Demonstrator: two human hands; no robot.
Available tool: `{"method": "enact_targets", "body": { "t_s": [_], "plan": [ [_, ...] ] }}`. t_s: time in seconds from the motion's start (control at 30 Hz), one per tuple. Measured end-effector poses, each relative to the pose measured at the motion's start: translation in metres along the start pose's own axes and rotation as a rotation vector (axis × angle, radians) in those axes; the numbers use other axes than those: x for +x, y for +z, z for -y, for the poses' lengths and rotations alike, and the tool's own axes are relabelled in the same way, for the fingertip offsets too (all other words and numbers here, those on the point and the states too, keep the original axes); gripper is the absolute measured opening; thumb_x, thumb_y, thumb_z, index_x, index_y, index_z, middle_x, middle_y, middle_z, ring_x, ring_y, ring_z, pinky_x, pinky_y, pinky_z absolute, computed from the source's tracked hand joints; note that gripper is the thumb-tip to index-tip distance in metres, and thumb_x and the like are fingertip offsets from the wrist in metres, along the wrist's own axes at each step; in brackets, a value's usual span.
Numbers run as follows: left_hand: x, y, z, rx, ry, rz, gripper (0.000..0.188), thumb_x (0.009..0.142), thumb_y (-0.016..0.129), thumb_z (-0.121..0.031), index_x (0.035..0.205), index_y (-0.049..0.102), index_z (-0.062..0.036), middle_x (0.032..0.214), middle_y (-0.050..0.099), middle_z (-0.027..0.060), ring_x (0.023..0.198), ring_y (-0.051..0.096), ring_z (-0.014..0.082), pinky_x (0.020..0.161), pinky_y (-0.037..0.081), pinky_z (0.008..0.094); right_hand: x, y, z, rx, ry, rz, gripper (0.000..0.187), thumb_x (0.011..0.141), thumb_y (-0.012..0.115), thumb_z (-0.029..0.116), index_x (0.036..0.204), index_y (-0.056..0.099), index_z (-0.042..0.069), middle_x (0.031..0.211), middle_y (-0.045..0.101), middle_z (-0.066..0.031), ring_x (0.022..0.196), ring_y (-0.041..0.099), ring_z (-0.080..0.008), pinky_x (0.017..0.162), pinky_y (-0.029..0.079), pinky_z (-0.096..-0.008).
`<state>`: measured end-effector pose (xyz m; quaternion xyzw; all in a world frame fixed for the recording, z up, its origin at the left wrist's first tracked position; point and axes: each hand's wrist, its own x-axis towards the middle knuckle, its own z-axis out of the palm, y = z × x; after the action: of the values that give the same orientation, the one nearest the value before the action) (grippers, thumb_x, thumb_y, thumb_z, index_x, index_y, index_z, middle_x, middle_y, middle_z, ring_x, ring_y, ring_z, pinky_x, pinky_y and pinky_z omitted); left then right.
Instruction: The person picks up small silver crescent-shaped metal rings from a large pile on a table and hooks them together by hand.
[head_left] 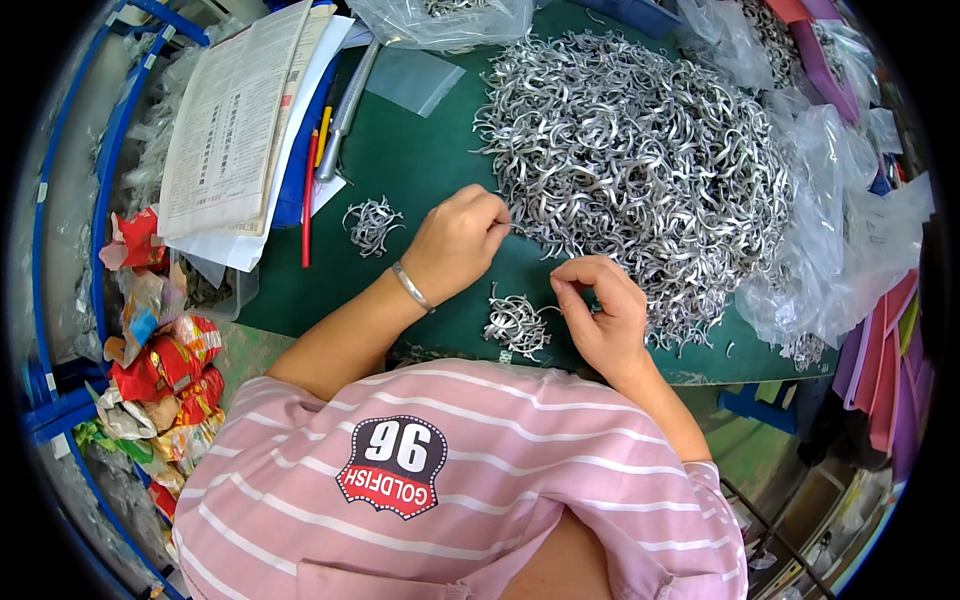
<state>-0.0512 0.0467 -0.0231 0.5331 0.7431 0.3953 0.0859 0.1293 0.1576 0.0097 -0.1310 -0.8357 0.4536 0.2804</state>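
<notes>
A big heap of small curved silvery metal pieces (630,150) covers the right half of the green tabletop. My left hand (455,242), a metal bangle on its wrist, is closed with its fingertips at the heap's left edge; whatever they grip is hidden. Just below the heap, my right hand (606,315) has thumb and forefinger pinched together, and I cannot make out anything between them. Beside it, near the front edge, lies a small pile of the same pieces (517,327). Another small pile (373,226) sits to the left of my left hand.
Papers (235,130) lie at the left, with a red pencil (308,200) and a silver-handled tool (345,115) alongside. A flat clear bag (413,80) rests behind. Crumpled plastic bags (815,220) flank the heap on the right. Colourful wrappers (170,370) fill the blue-framed rack side.
</notes>
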Motion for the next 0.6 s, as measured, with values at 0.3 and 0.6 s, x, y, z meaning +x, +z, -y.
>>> {"method": "enact_targets", "body": {
  "t_s": [0.3, 0.6],
  "plan": [
    [-0.016, -0.016, -0.032, -0.286, -0.059, -0.091, 0.014, 0.076, 0.071, 0.005, 0.086, 0.064, -0.001, 0.085, 0.064, 0.0077, 0.072, 0.064, 0.015, 0.063, 0.052, 0.025, -0.001, 0.02, -0.006, 0.382, 0.335, 0.015, 0.017, 0.083, 0.07, 0.001, 0.099, 0.064, -0.003, 0.086, 0.066, -0.0096, 0.076, 0.065, -0.0144, 0.065, 0.053, -0.0251],
    [-0.023, -0.012, -0.036, -0.946, -0.244, -0.007, 0.025, 0.083, 0.061, 0.013, 0.105, 0.059, 0.0038, 0.105, 0.06, 0.0117, 0.092, 0.064, 0.0165, 0.081, 0.055, 0.0285, 0.007, 0.007, -0.005, 0.159, 0.043, 0.033, 0.015, 0.079, 0.071, -0.004, 0.092, 0.068, 0.002, 0.084, 0.067, -0.009, 0.072, 0.065, -0.017, 0.061, 0.052, -0.0268]
  ]
}}
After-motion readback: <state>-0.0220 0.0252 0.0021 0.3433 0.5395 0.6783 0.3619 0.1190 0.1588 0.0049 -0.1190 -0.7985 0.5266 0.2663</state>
